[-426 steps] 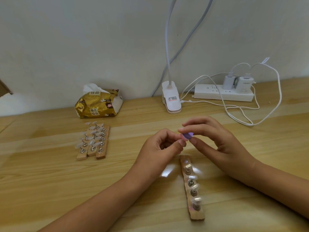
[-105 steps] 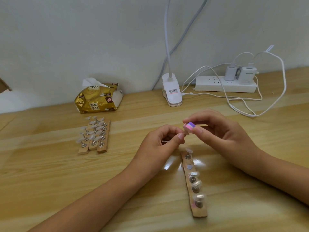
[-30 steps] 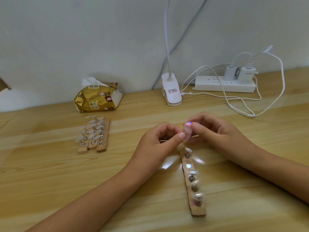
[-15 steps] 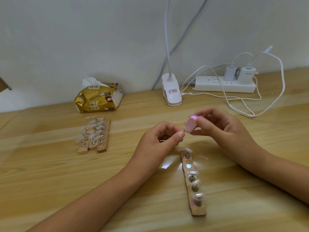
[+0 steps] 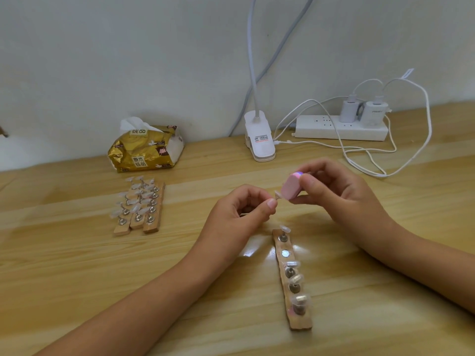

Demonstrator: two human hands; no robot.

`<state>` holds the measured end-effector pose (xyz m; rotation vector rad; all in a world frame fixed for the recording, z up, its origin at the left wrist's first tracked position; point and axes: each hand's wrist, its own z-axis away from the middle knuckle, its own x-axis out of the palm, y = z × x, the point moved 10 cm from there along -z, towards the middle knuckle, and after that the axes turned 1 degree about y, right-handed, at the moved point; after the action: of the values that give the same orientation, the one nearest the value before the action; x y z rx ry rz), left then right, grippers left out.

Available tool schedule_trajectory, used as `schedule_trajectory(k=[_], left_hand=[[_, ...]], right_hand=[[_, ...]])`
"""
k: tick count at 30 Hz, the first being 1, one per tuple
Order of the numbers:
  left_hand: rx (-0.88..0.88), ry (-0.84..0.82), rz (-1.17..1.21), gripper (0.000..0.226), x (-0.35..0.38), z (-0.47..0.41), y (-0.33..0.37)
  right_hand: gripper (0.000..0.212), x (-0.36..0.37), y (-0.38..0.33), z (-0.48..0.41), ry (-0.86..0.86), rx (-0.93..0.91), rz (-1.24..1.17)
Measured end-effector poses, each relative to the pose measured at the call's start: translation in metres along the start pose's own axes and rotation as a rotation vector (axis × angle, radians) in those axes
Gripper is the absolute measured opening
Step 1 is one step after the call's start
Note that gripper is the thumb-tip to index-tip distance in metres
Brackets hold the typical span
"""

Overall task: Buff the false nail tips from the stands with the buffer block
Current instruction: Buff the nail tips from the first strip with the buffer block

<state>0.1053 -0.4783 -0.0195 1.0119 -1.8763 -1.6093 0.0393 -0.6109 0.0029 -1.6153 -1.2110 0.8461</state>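
Observation:
My left hand (image 5: pixel 240 211) pinches a small clear nail tip (image 5: pixel 277 194) between thumb and forefinger; its holder is hidden in my fingers. My right hand (image 5: pixel 336 194) grips a pink buffer block (image 5: pixel 291 186), whose flat face touches the tip. Below my hands lies a wooden stand (image 5: pixel 295 281) holding several clear tips on metal pegs, with one bare magnet spot (image 5: pixel 285 253) second from the top. Three more wooden stands (image 5: pixel 140 209) full of nail tips lie side by side to the left.
A gold tissue pack (image 5: pixel 146 150) sits at the back left by the wall. A white clip lamp base (image 5: pixel 259 137) stands behind my hands. A white power strip (image 5: pixel 341 128) with two chargers and looping white cables (image 5: pixel 365 160) occupies the back right.
The buffer block rose from against my left fingertips and turned its pink face toward me. My left hand stayed in place with the tip.

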Motion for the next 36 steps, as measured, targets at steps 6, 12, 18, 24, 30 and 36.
schedule_trajectory(k=[6,12,18,24,30,36], left_hand=[[-0.011,0.020,0.028,0.008,-0.003,0.000,0.000],[-0.002,0.016,-0.002,0.014,-0.002,0.001,0.004],[0.006,0.011,-0.003,0.015,-0.002,0.001,0.005],[0.009,-0.029,-0.015,0.012,0.001,0.001,0.003],[0.012,-0.041,-0.009,0.008,0.002,0.002,0.002],[-0.005,-0.039,-0.021,0.012,0.001,0.000,0.000]], right_hand=[[0.024,0.003,0.004,-0.001,-0.014,0.041,0.012],[0.030,-0.005,-0.004,-0.001,0.056,-0.002,0.042],[0.025,0.001,-0.010,0.001,0.003,-0.086,0.041],[0.025,0.015,-0.024,0.008,-0.115,-0.274,0.268],[0.027,0.031,-0.035,0.020,-0.205,-0.482,0.521],[0.027,0.016,-0.026,0.008,-0.117,-0.345,0.423]])
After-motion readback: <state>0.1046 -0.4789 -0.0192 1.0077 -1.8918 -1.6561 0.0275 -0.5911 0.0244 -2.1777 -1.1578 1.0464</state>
